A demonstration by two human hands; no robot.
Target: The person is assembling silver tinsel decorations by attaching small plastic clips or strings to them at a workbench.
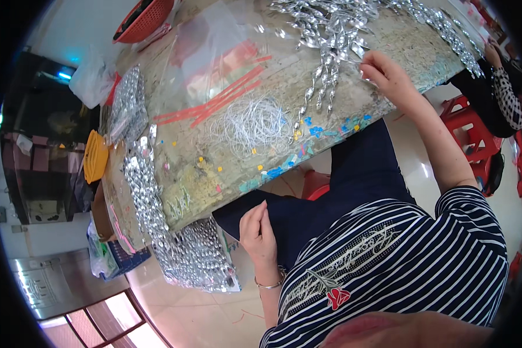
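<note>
My right hand is over the far right part of the table, thumb and fingers pinched on the thin end of a silver beaded strand. From there the end runs left to a bunch of shiny silver strands, some of which trail toward the near edge. My left hand is in front of the table edge above my lap, its fingers curled together; whatever may be between them is too small to make out. A loose tangle of white thread lies on the worn table between the hands.
Red strips and clear plastic bags lie behind the thread. Silver strands hang over the left edge. A yellow basket and a red basket stand beyond. Red stools and another person are at right.
</note>
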